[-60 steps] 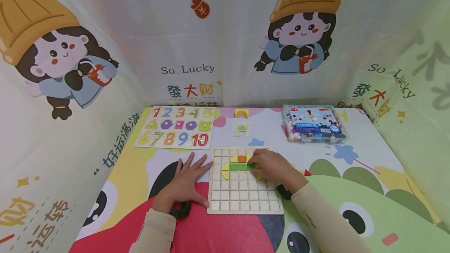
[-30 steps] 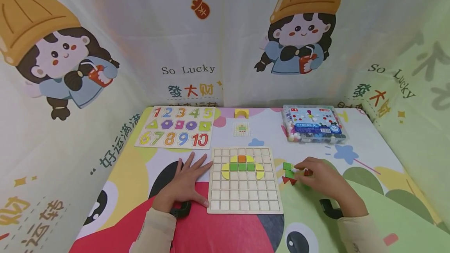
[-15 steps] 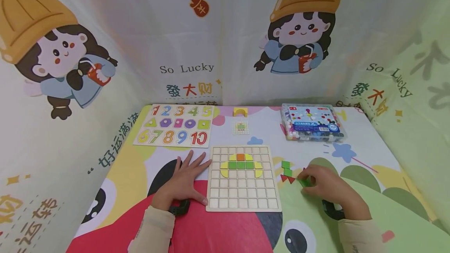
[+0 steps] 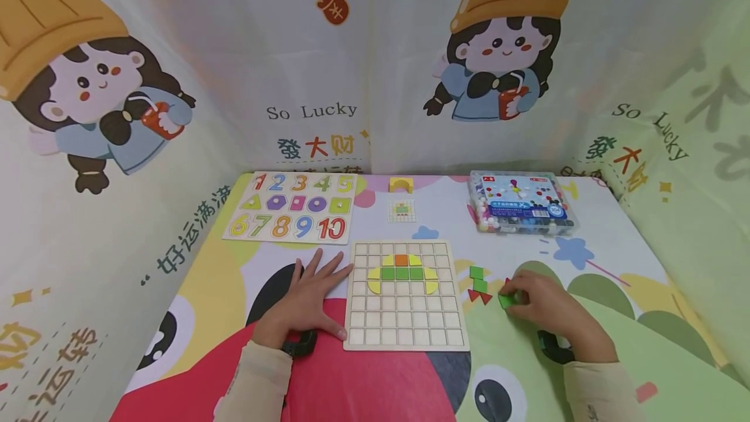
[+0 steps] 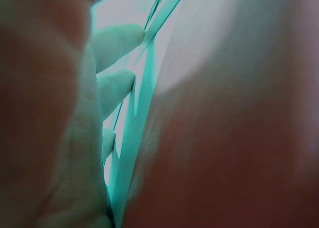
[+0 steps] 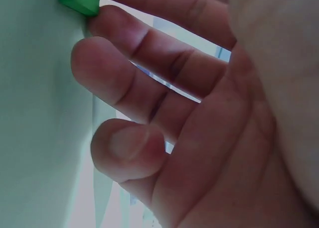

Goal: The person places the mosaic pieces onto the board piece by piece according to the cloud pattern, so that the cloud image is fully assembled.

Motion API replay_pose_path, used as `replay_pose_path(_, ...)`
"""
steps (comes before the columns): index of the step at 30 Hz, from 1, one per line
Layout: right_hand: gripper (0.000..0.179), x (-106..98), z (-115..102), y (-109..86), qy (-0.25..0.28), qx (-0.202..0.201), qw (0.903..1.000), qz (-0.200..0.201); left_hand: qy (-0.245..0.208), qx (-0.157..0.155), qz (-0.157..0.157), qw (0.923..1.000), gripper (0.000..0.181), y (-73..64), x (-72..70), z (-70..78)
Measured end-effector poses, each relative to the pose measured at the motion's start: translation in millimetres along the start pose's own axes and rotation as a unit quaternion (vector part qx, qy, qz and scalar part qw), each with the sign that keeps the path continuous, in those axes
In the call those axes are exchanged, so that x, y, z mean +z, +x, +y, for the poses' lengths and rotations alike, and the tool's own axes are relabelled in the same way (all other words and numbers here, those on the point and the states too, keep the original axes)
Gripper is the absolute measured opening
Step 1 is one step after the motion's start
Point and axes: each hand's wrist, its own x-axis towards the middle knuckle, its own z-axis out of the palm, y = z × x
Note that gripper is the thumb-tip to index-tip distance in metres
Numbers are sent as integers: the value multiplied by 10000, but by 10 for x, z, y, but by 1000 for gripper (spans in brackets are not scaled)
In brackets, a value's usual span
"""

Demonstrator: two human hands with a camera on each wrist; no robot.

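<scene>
A square wooden grid board (image 4: 404,321) lies in the middle of the head view, with yellow curved tiles (image 4: 374,287), an orange tile (image 4: 401,260) and a row of green square tiles (image 4: 402,273) set in its upper cells. My left hand (image 4: 305,301) is spread at the board's left side, fingertips and thumb touching its edge. Right of the board, my right hand (image 4: 536,301) pinches a green square tile (image 4: 506,301) between thumb and fingers, low over the table. In the right wrist view, a green tile (image 6: 81,0) shows at the fingertips, partly cut off.
Loose green tiles (image 4: 476,273) and red triangle tiles (image 4: 486,298) lie between board and right hand. Behind stand a small pattern card (image 4: 402,211), a yellow arch block (image 4: 401,184), a number puzzle (image 4: 287,208) and a clear box of coloured parts (image 4: 521,204).
My right hand has moved from the board to the loose tiles on the right and taken hold of a green tile there. My left hand has stayed at the board's edge.
</scene>
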Motion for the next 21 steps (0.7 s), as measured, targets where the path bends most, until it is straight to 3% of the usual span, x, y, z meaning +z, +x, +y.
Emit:
replay_pose_path(8,22,-18,24,-1,-100,175,9997,159,-40,36,-9,10000,129,-4,-22,18)
replay_pose_path(21,22,38,55,8,-155,118,9989,415,17,37,22,10000,129,-10,-13,17)
